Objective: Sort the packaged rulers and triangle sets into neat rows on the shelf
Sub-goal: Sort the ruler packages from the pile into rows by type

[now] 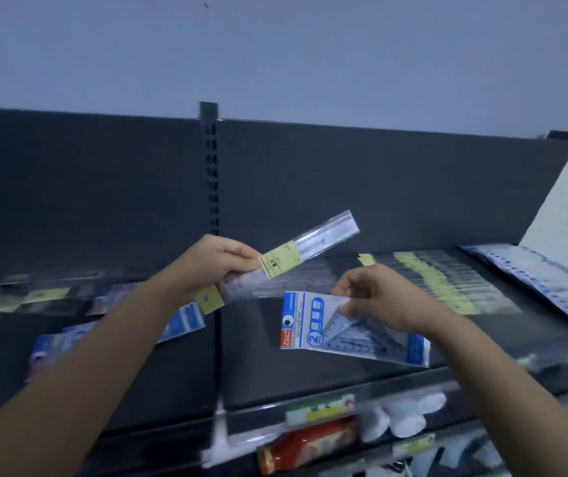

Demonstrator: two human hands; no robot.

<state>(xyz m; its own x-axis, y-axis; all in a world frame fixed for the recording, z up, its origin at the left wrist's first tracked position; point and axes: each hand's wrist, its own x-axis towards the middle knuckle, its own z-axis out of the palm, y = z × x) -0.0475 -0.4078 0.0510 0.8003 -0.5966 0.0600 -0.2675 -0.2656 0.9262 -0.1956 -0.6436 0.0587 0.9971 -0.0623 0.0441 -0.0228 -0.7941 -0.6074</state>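
Got my left hand [220,263] gripping a ruler pack [310,246] and right hand [372,297] just pinching the slick triangle set [313,325], so it could slip loose.

One head-worn wide-angle view looks forward and slightly down, close onto the dark shelf [258,373].

- A packaged ruler [311,245] is gripped near its yellow label by the left hand [222,266] and held tilted up to the right above the shelf [310,376].
- A blue triangle set pack [313,325] is pinched by the fingers [346,306] of the right hand [375,297].
- A row of rulers [447,280] is laid out behind the right hand.
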